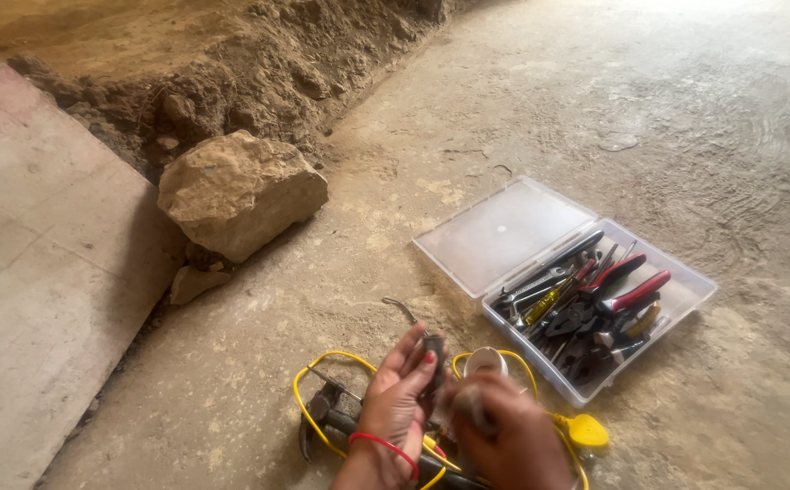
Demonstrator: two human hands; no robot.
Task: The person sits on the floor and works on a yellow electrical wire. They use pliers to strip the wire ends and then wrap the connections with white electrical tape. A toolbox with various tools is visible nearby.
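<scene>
My left hand (395,399), with a red band at the wrist, holds a small dark cylindrical part (433,356) upright between its fingers. My right hand (504,431) is blurred and closed right beside it, its fingers meeting the same part low down. Behind the hands a white round fitting (485,361) shows. A yellow cable (322,372) loops on the ground around them and ends at a yellow plug (587,430). A dark hammer (322,417) lies under my left wrist.
An open clear plastic box (504,231) holds several pliers, screwdrivers and spanners (585,304) at the right. A large rock (236,191) and a dirt mound (259,63) lie at upper left, beside a concrete slab (41,263). A bent wire (401,310) lies on the floor.
</scene>
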